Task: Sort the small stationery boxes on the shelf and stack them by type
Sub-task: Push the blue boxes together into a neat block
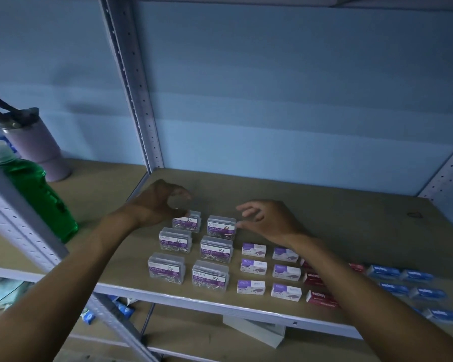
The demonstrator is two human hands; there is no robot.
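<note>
Left hand (158, 202) hovers over the back-left paper clip box (187, 222), fingers curled in an arch, thumb tip at or touching the box's top corner; not clearly gripping, contact hard to confirm. Right hand (267, 219) sits just right of the back-right paper clip box (221, 227), fingers loosely spread, holding nothing, thumb near the box's edge. Step looks like squaring up the back row of the clip group; the sort seems mostly done, boxes lie grouped by type on the shelf (324, 205). Next move likely calls for nudging both back boxes into line, or lifting one onto another if stacking is wanted. Six clear plastic paper clip boxes in two columns, metal clips visible through the walls. To their right six white-purple staple boxes (253, 266), then red boxes (315, 278) partly under the right forearm, then blue boxes (383, 271); contents unseen. Green bottle (41, 197) and lilac tumbler (41, 150) stand on the neighbouring shelf left.
</note>
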